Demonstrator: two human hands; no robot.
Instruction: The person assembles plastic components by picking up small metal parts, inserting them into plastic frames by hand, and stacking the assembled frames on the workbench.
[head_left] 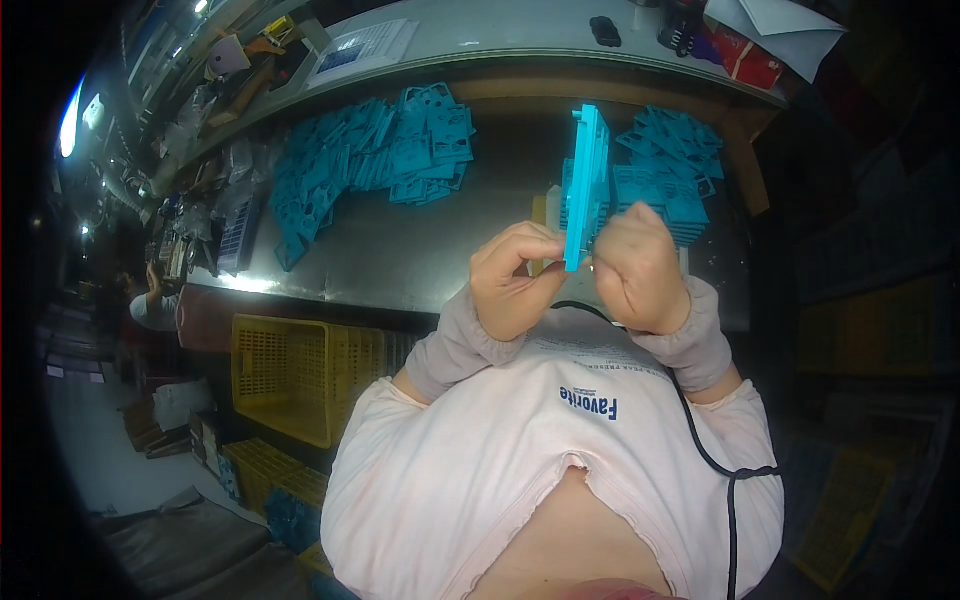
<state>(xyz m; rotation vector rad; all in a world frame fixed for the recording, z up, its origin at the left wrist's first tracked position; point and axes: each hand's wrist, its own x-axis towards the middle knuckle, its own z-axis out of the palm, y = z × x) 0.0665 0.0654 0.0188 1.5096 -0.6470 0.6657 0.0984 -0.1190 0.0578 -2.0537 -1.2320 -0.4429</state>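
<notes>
- Workbench: one; grey metal top, with a bright patch of glare toward its left end
- Raised shelf: one; pale, running along the far side of the workbench
- Brown edging board: along the back and right end of the top
- Room: dim workshop, darkest at right; pale floor at lower left; one other person at far left, a sleeve in view
- Turquoise plastic panel: edge-on to the view, between the two hands; one piece or several pressed together, cannot tell
- Left hand: one; thumb and fingers pinched on the near end of the panel
- Right hand: one; fingers curled in, just beside the panel; cannot tell whether they clamp anything
- Left heap: one; flat turquoise pieces with cut-outs, overlapping, too many to count
- Right stack: one; turquoise pieces in layers, with one loose heap behind it
- Yellow lattice crate: one large, open, beside the workbench at left; further yellow crates below it, number unclear
- On the shelf: one small black object, one red packet, one white sheet
- Black cable: one, over the pale shirt
</notes>
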